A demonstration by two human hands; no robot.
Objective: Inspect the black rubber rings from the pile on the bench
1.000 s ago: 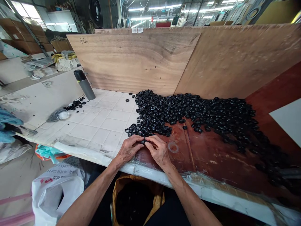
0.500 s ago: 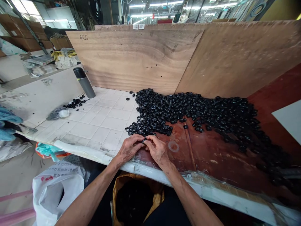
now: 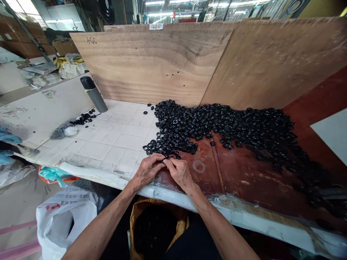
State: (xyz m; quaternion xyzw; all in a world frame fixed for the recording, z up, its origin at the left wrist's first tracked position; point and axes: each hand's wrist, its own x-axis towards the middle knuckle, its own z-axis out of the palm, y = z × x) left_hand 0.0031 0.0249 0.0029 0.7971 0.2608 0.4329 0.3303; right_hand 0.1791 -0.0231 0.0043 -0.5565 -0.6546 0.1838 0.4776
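My left hand (image 3: 149, 169) and my right hand (image 3: 179, 173) meet fingertip to fingertip over the front edge of the bench. Thumb and fingers of both are pinched on one small black ring-shaped piece (image 3: 164, 161), mostly hidden by the fingertips. Just beyond my fingers spreads a large heap of black ring-shaped pieces (image 3: 217, 121), glossy, some looking like nuts. A few of them lie close to my right fingertips. Below the bench edge an open yellow-brown bag (image 3: 135, 216) holds dark contents too dim to make out.
A grey bottle with a black lid (image 3: 97, 97) stands at the back left. Near it lie a small clear bag (image 3: 61, 131) and loose black bits (image 3: 84, 118). Plywood boards (image 3: 151, 65) wall the back. A white sack (image 3: 67, 216) stands at lower left.
My hands stay together at nearly the same place, while the fingers have shifted slightly around the black piece. The whole view has moved a little.
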